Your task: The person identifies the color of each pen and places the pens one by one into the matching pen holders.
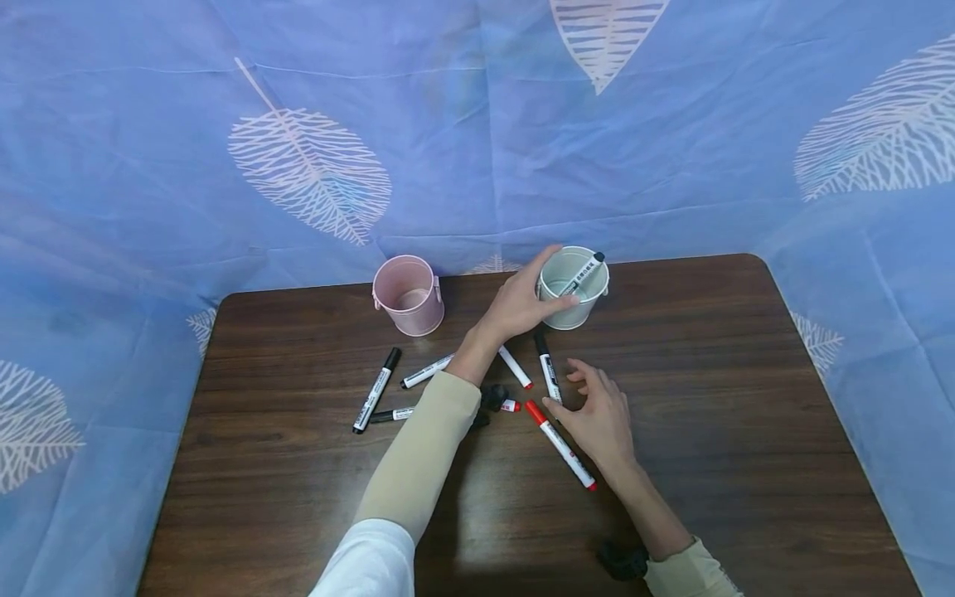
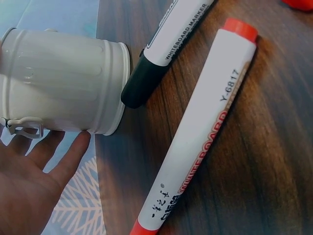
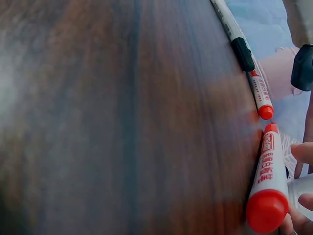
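Observation:
My left hand [image 1: 518, 305] holds the pale green bucket [image 1: 573, 318] by its left side, thumb at the front and fingers toward the back. A black-capped marker [image 1: 584, 274] leans inside that bucket. The left wrist view shows the bucket's wall [image 2: 63, 81] with fingers spread along it. Just above the table, my right hand [image 1: 603, 419] has its thumb and fingers apart, with nothing between them. Close to its fingertips lies a black-capped whiteboard marker [image 1: 548, 369]. Beside its thumb is a red-capped whiteboard marker [image 1: 559, 446], also large in the right wrist view.
A pink bucket [image 1: 418, 319] stands at the table's back left. Several more markers lie around my left forearm, among them a black-capped marker [image 1: 376, 390] and a red-tipped one [image 1: 515, 367]. A blue leaf-print cloth [image 1: 448, 166] hangs behind the brown table [image 1: 746, 414].

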